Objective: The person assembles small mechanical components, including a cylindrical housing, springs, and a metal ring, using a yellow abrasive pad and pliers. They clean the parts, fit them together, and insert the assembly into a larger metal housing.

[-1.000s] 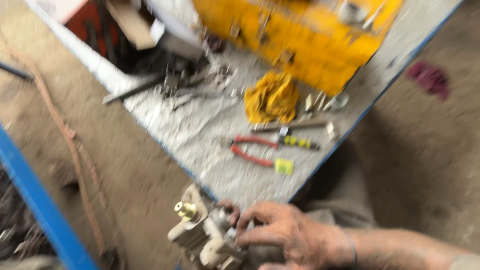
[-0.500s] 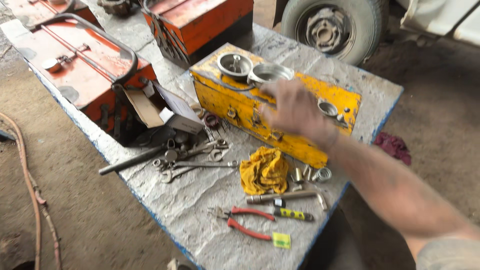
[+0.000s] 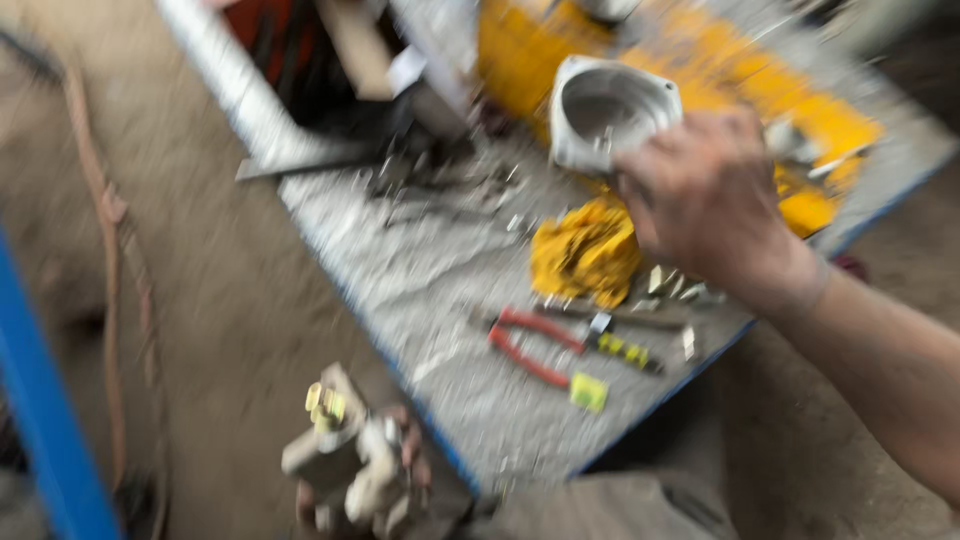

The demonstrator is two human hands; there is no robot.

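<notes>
Nearest us, at six o'clock low in the view, our left hand [image 3: 395,465] was curled about a grimy metal assembly [image 3: 345,465] with a brass-coloured fitting on top; blur hid the fingers, so we cannot tell how tight the grip was. Just beyond, at five o'clock on the grey worktable [image 3: 420,290], lay red-handled pliers [image 3: 530,345] beside a small yellow tag [image 3: 589,392], with loose nuts [image 3: 675,285] scattered near. Past these sat a crumpled yellow rag [image 3: 585,250]. Further out, at one o'clock, our right hand [image 3: 715,205] was closed on the rim of a pale cast-metal housing [image 3: 610,110], a round cup with an open bore, held above the table in front of the yellow toolbox [image 3: 700,70]. We judged the housing stiff, fairly heavy for its bulk, likely greasy and so slippery; the thick flange looked the safest hold, thumb outside, fingers within the bore. At eleven o'clock a red box [image 3: 280,40] stood farthest.
</notes>
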